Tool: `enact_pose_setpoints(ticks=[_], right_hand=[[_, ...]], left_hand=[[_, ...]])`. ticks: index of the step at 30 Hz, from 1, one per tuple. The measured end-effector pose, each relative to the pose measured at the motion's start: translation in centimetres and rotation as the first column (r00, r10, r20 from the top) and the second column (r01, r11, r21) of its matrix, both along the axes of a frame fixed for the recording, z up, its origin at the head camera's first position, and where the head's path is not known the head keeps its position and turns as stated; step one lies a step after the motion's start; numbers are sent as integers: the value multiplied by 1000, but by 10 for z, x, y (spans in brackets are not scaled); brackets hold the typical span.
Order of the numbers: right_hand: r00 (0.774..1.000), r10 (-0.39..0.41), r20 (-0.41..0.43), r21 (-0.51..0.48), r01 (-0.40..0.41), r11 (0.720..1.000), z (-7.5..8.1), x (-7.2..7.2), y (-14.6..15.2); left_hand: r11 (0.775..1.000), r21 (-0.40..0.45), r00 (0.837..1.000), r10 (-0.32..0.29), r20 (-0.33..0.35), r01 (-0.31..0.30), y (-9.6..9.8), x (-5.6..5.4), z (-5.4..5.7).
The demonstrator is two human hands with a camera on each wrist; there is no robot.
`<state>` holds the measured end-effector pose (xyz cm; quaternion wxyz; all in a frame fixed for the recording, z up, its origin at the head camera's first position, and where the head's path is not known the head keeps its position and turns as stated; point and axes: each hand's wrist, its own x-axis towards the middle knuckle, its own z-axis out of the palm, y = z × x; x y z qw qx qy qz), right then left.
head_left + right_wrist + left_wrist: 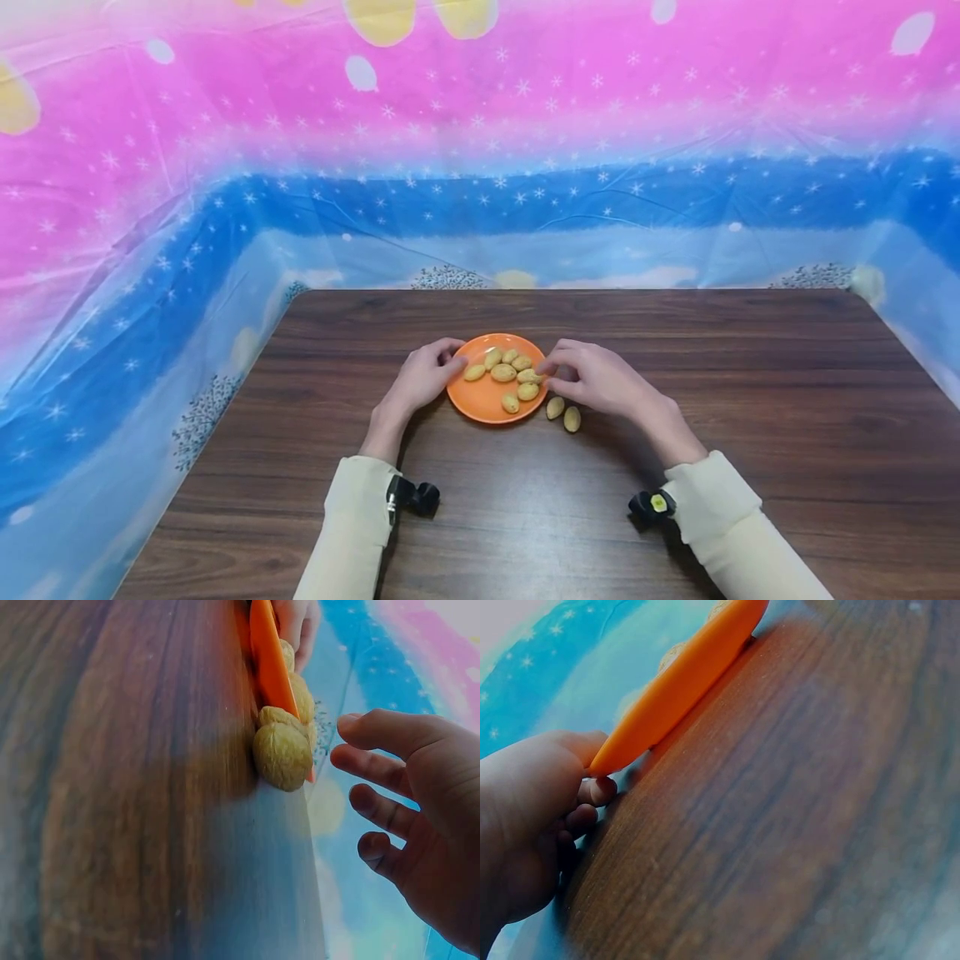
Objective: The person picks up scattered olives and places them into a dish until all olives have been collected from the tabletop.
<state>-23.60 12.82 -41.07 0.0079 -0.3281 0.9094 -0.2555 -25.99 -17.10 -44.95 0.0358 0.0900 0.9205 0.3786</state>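
An orange plate (483, 407) rests on the table with several tan, wrinkled walnuts (503, 372) in it. My left hand (423, 379) pinches its left rim, thumb on top and the other fingers curled below, as the left wrist view shows. Over the plate's right edge, my right hand (600, 379) hovers with fingers loosely bent and spread apart. Nothing shows between those fingers (375, 806) in the right wrist view. Just below that hand, two more walnuts (572, 419) lie on the table beside the plate, the nearer walnut (283, 756) large in the right wrist view.
The dark wooden table (517, 517) has a back edge a short way beyond the plate. A pink and blue patterned cloth (480, 192) hangs behind it and around the sides. Black cameras (420, 498) are strapped at both cream sleeves (712, 500).
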Motion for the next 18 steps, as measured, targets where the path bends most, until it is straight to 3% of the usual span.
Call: enact_pose_setpoints(ticks=[11, 18], right_hand=[[997, -23, 74, -51, 27, 998, -5, 5, 10], [991, 6, 133, -33, -1, 999, -5, 7, 16]], left_hand=[[1000, -5, 1000, -1, -3, 1, 0, 0, 1], [1000, -5, 1000, 1, -6, -1, 0, 0, 1]])
